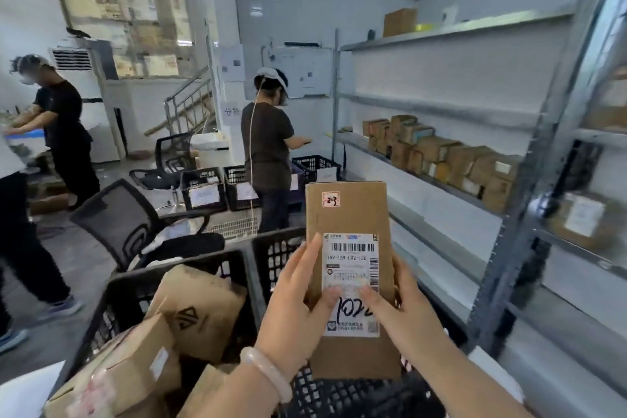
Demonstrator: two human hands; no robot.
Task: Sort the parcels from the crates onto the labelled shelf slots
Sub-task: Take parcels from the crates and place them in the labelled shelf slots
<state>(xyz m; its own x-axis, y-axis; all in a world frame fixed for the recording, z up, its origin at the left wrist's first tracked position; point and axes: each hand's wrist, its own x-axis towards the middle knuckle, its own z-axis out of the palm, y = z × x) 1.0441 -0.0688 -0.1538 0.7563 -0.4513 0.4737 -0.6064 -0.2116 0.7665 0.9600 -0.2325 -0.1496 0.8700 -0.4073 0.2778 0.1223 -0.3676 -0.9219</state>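
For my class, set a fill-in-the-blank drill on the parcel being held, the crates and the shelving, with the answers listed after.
The left hand and right hand hold the parcel with its white barcode ____ facing the camera.
A pale bangle sits on the ____ wrist.
The crate of boxes below is coloured ____.
The shelf unit stands on the person's ____ side.
Missing words: label; left; black; right.
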